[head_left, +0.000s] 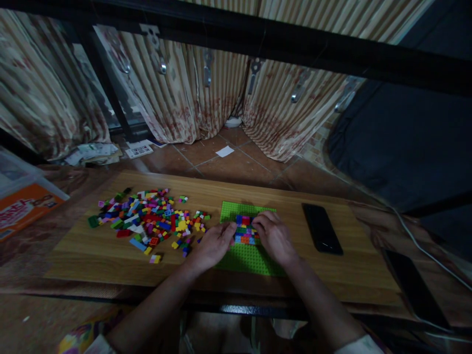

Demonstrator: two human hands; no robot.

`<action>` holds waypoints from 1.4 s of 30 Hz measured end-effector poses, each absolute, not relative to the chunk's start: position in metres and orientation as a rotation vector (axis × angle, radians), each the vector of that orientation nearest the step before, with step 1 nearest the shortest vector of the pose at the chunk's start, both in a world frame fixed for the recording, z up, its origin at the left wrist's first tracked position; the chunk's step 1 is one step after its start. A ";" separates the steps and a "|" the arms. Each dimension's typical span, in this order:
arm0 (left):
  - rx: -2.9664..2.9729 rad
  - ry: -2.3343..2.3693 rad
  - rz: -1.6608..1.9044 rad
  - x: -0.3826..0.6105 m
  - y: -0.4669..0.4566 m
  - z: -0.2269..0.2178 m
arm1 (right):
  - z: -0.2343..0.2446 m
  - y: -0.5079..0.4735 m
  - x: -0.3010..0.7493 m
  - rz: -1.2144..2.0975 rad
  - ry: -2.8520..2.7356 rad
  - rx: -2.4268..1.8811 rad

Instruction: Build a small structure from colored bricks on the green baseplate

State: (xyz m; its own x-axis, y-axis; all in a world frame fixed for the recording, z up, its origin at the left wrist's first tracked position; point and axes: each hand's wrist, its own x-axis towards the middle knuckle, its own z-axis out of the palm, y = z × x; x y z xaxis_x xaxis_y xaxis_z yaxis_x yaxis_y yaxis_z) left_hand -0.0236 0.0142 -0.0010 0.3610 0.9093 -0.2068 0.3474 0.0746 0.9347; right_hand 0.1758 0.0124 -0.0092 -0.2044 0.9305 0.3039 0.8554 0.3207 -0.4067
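Observation:
A build of coloured toy bricks point(245, 230) sits on a green studded baseplate point(250, 260), with rows of blue, red, purple, orange and green. At its left side is my left hand point(216, 244), closed, thumb and fingers against the edge of the build. My right hand point(275, 238) is at the build's upper right, its thumb and fingertips pinched together. Whatever may be between those right fingertips is hidden. To the left of the baseplate lies a wide heap of loose toy bricks point(151, 219) in many colours and sizes.
The wooden board point(121, 268) carries the bricks and a black phone point(322, 228) on the right. Another dark phone-like slab point(416, 287) lies beyond its right end, near a white cable point(416, 238). An orange-labelled plastic box point(27, 206) stands at left. A black bar point(228, 34) with hooks crosses above.

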 end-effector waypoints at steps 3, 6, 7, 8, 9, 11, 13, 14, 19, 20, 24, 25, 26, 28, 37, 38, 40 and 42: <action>1.527 1.197 0.594 -0.024 0.015 0.001 | -0.009 0.012 0.177 0.192 -2.107 -1.574; 1.560 1.204 0.569 -0.024 0.016 0.000 | -0.009 0.011 0.177 0.188 -2.098 -1.563; 1.570 1.208 0.562 -0.024 0.016 -0.001 | -0.010 0.011 0.178 0.184 -2.096 -1.557; 1.577 1.209 0.554 -0.024 0.016 -0.002 | -0.010 0.011 0.177 0.177 -2.094 -1.553; 1.579 1.211 0.548 -0.024 0.016 -0.003 | -0.010 0.012 0.177 0.170 -2.092 -1.548; 1.576 1.211 0.544 -0.024 0.016 -0.004 | -0.012 0.012 0.176 0.158 -2.083 -1.538; 1.572 1.208 0.545 -0.024 0.016 -0.003 | -0.013 0.013 0.174 0.154 -2.068 -1.531; 1.569 1.208 0.545 -0.024 0.015 -0.003 | -0.014 0.013 0.173 0.156 -2.059 -1.527; 1.563 1.216 0.536 -0.023 0.015 -0.001 | -0.020 0.014 0.172 0.236 -1.975 -1.486; 1.567 1.216 0.536 -0.023 0.015 -0.001 | -0.021 0.014 0.173 0.263 -1.937 -1.482; 1.584 1.210 0.542 -0.023 0.015 -0.002 | -0.027 0.018 0.176 0.400 -1.734 -1.499; 1.584 1.212 0.538 -0.023 0.015 -0.003 | -0.029 0.019 0.177 0.442 -1.678 -1.504; 1.582 1.213 0.534 -0.023 0.015 -0.003 | -0.031 0.020 0.177 0.495 -1.622 -1.505; 1.578 1.217 0.531 -0.023 0.015 -0.004 | -0.035 0.022 0.178 0.638 -1.516 -1.507; 1.568 1.226 0.517 -0.022 0.015 -0.001 | -0.034 0.029 0.178 0.970 -1.350 -1.560; 1.572 1.232 0.514 -0.022 0.015 -0.001 | -0.033 0.030 0.178 0.974 -1.352 -1.573; 1.579 1.245 0.516 -0.022 0.015 -0.001 | -0.031 0.031 0.178 0.976 -1.357 -1.589; 1.578 1.241 0.526 -0.022 0.015 -0.003 | -0.032 0.030 0.177 0.976 -1.352 -1.588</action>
